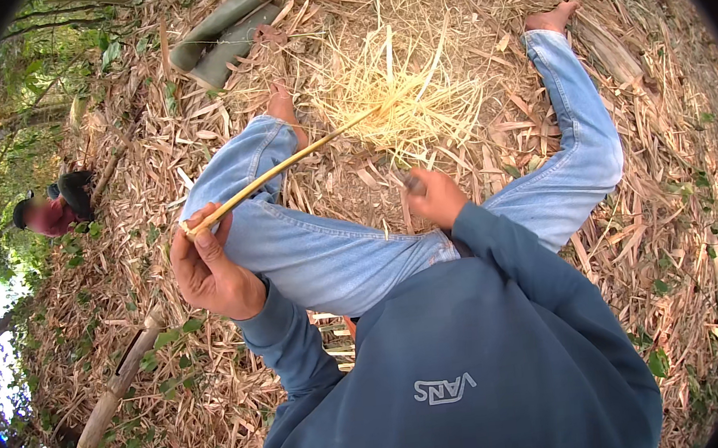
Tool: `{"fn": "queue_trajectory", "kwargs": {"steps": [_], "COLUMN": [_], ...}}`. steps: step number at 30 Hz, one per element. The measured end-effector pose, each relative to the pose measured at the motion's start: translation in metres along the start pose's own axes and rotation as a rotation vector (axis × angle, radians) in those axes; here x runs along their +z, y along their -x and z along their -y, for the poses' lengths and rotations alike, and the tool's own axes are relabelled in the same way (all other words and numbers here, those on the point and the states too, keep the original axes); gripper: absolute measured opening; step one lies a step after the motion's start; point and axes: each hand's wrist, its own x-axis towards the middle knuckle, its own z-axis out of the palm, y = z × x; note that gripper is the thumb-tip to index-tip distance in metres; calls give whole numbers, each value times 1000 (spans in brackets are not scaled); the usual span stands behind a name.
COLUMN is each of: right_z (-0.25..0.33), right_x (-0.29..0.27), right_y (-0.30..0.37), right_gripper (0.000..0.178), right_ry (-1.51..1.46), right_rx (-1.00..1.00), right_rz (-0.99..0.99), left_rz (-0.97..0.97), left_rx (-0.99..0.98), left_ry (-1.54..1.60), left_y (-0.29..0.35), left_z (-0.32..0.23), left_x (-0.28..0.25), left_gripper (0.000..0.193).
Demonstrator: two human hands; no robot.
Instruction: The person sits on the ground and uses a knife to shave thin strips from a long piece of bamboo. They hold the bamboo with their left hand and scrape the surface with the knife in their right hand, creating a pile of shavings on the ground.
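Observation:
My left hand [219, 276] is closed round the near end of a long, thin yellow bamboo stick [284, 164], fingers below and thumb along its side. The stick slants away to the right over my left leg, and its far tip reaches a heap of pale yellow shavings [412, 102] on the ground between my feet. In front of my lap my right hand [441, 200] is a fist around a short, dark-handled tool [414, 185]. Its blade or working end cannot be made out. The right hand is apart from the stick.
Green rubber boots [224, 34] lie beyond my left foot. Dry bamboo leaves [680, 236] cover the ground. A pole [105, 412] lies at the lower left, and a piece of log [608, 49] is near my right foot. Another person [55, 210] sits far left.

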Motion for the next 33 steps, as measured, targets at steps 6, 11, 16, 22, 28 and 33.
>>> {"fn": "queue_trajectory", "kwargs": {"steps": [6,11,16,22,28,33], "right_z": [-5,-73,-34,-80,-59,-74], "right_x": [-7,0,-12,-10,1,-13], "right_y": [-17,-44,-29,-48,-24,-35], "right_gripper": [21,20,22,29,35,29], "right_ry": [127,178,249,205,187,205], "right_rx": [59,237,72,330,252,244], "right_rz": [152,-8,112,38,40,12], "left_rz": [-59,-66,-90,-93,-38,132], "left_rx": [7,-29,-25,3,32,65], "left_ry": [-2,-48,-67,-122,-118,-46], "left_y": [1,-3,-4,-4,-1,-1], "left_z": [0,-2,0,-1,-1,-1], "left_x": [-2,7,4,9,7,4], "left_gripper": [23,24,24,22,24,19]}}
